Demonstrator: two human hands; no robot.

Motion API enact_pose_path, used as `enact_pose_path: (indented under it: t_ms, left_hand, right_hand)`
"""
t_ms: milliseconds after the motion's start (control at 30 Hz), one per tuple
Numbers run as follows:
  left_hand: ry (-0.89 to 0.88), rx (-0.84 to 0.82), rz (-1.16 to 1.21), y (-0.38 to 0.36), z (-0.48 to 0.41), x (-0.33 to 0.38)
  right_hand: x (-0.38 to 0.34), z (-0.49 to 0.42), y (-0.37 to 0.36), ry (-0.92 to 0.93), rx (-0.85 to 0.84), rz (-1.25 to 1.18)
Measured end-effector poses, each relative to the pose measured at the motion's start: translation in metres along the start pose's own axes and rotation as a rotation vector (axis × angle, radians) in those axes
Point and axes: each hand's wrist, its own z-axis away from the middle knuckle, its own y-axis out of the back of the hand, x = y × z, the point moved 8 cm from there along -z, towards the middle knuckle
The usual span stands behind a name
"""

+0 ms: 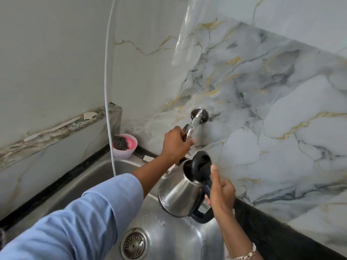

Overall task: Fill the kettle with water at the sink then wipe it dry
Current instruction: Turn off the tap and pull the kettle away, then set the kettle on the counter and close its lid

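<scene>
A steel kettle [176,194] with a black handle hangs tilted over the steel sink [169,239]; its black lid [202,166] stands flipped open. My right hand [221,194] grips the kettle's handle, thumb up beside the lid. My left hand [175,143] is closed around the chrome tap [193,124] that sticks out of the marble wall just above the kettle's mouth. No water stream shows clearly. The tap's outlet is hidden by my left hand.
A pink bowl [124,150] holding a dark scouring pad sits at the sink's back left corner. A white cord [108,91] hangs down the wall into the basin. The drain strainer [134,244] lies below the kettle. A toothbrush [50,130] rests on the left ledge.
</scene>
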Motion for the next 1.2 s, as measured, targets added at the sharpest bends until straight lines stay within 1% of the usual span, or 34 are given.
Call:
enact_pose_path:
  t_ms: [33,67,167,200,233,267,367,433,567,633,700,900,1000,1100,1133,1200]
  left_hand:
    - [0.062,-0.047,0.031,-0.004,0.008,-0.006]
    - [0.141,-0.139,0.067,-0.012,0.017,-0.013]
    - [0.34,-0.568,0.219,-0.049,0.066,-0.024]
    - [0.406,-0.679,0.228,-0.057,0.085,-0.024]
    - [0.453,-0.739,0.21,-0.063,0.1,-0.024]
    - [0.476,-0.759,0.188,-0.066,0.112,-0.023]
    - [0.506,-0.755,0.198,-0.078,0.143,-0.011]
    - [0.522,-0.776,0.213,-0.093,0.17,0.0]
    - [0.505,-0.772,0.15,-0.125,0.221,0.013]
    - [0.548,-0.82,0.181,-0.146,0.249,0.012]
    - [0.579,-0.835,0.216,-0.163,0.274,0.016]
    - [0.448,-0.751,0.04,-0.199,0.313,0.037]
    - [0.409,-0.682,-0.064,-0.203,0.328,0.042]
    - [0.392,-0.617,-0.138,-0.201,0.336,0.043]
    - [0.386,-0.597,-0.147,-0.199,0.337,0.043]
    - [0.355,-0.553,-0.167,-0.198,0.34,0.042]
  right_hand:
    - [0.003,0.004,0.01,0.002,0.014,-0.005]
    - [0.006,0.008,0.021,0.0,0.027,-0.01]
    - [0.015,0.023,0.053,0.003,0.061,-0.037]
    - [0.017,0.028,0.065,0.012,0.07,-0.048]
    - [0.018,0.033,0.077,0.025,0.07,-0.052]
    - [0.019,0.039,0.09,0.041,0.063,-0.051]
    - [0.021,0.055,0.128,0.078,0.037,-0.031]
    - [0.032,0.064,0.16,0.08,0.063,0.0]
    - [0.065,0.078,0.217,0.039,0.102,0.059]
    - [0.082,0.083,0.242,0.024,0.095,0.073]
    - [0.097,0.083,0.269,0.003,0.08,0.063]
    - [0.133,0.069,0.325,-0.034,-0.038,0.05]
    - [0.144,0.061,0.335,-0.013,-0.098,0.09]
    - [0.139,0.057,0.337,0.021,-0.153,0.129]
    - [0.135,0.058,0.34,0.036,-0.136,0.14]
    - [0.142,0.062,0.366,0.053,-0.033,0.203]
